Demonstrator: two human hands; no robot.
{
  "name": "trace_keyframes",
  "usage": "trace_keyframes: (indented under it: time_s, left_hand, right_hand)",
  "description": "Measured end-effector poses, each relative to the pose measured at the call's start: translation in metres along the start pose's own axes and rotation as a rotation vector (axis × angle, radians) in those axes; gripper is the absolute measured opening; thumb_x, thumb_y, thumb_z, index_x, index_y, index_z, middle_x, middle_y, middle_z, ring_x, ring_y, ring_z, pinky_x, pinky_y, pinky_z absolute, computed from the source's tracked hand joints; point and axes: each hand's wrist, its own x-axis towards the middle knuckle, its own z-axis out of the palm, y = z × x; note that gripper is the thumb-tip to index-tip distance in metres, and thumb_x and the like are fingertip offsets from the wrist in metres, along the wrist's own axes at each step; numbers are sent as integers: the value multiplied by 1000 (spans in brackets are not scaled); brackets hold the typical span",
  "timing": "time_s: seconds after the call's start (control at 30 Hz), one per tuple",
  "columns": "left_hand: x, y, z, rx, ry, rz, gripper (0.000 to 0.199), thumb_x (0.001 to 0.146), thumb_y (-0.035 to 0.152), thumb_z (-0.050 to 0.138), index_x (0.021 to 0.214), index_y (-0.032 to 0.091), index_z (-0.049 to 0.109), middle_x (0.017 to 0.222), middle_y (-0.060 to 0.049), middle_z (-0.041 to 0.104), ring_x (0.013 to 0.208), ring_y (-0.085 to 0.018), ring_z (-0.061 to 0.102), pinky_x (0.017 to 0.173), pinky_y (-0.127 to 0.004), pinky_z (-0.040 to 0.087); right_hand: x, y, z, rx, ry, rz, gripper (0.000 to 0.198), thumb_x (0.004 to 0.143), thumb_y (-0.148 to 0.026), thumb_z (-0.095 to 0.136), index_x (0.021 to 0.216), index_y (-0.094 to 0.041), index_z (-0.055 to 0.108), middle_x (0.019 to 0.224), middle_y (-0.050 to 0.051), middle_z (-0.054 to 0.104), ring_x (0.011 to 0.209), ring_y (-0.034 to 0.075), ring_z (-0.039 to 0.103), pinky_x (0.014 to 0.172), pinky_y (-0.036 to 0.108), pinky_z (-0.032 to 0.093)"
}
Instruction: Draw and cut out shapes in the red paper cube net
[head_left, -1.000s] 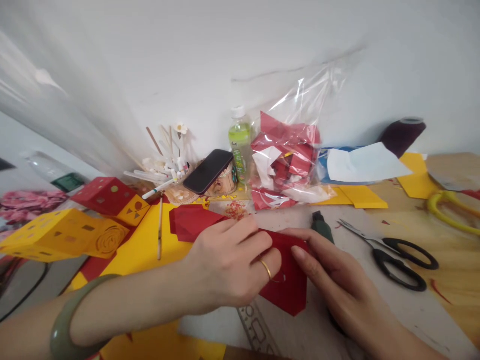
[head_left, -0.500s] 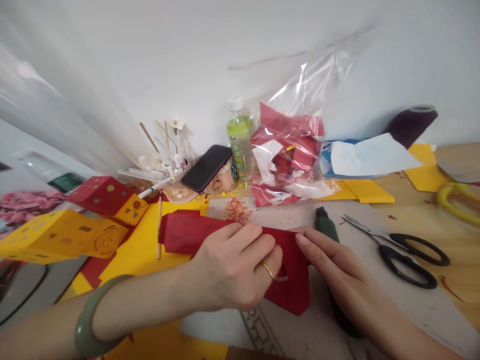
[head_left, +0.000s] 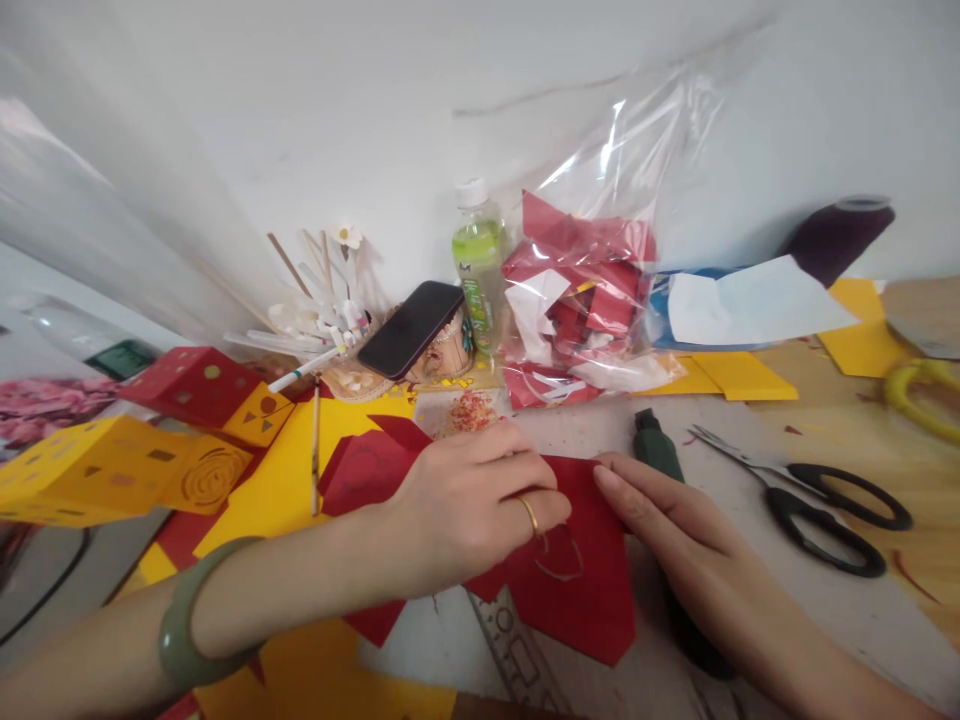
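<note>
A folded sheet of red card paper with a light drawn outline lies in front of me, partly covered by my hands. Across its middle reaches my left hand, with curled fingers gripping the paper near its upper edge; the fingertips are hidden. My right hand pinches the right edge, thumb on top and fingers behind. At the left, the paper's flaps stand partly raised. Beneath the red paper, a stencil ruler shows in part. A dark green tube-like object lies behind my right hand.
Black-handled scissors lie open at right. Behind are a clear bag of red scraps, a green drink bottle and a phone. Decorated red and yellow paper boxes stand left, near a thin stick.
The red paper has opened out: a flap rises at upper left, and more shows below my left hand. The drawn outline is more exposed. My right hand stays at the edge.
</note>
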Motion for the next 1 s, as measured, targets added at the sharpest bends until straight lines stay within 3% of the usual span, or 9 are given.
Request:
trace_keyframes:
  time_s: [0.3, 0.57, 0.87, 1.0]
  left_hand:
    - [-2, -5, -6, -204, -74, -79, 12, 91, 17, 58, 87, 11, 67, 82, -4, 68, 79, -16, 55, 75, -29, 51]
    - [0, -5, -2, -93, -95, -71, 22, 94, 18, 51, 81, 15, 68, 77, -3, 66, 77, -16, 54, 70, -26, 49]
    - [-1, 5, -1, 164, -45, 150, 30, 92, 8, 40, 75, 14, 64, 75, -4, 66, 71, -17, 57, 64, -30, 47]
    - [-5, 6, 2, 206, -53, 83, 22, 90, 10, 47, 76, 13, 63, 72, -3, 62, 69, -17, 54, 61, -30, 46]
  right_hand:
    - [0, 1, 2, 31, 18, 43, 36, 78, -60, 58, 62, -28, 56, 65, 1, 61, 61, 21, 59, 55, 29, 54]
    - [2, 1, 1, -19, 19, 56, 39, 79, -60, 57, 60, -26, 54, 64, 1, 61, 62, 20, 58, 55, 28, 53]
    - [2, 6, 1, 11, 20, 44, 35, 79, -59, 58, 63, -27, 59, 67, 1, 65, 64, 20, 60, 58, 28, 55]
    - [-1, 3, 2, -43, -13, -24, 35, 84, -56, 54, 68, -27, 61, 66, 1, 64, 64, 19, 60, 56, 25, 53]
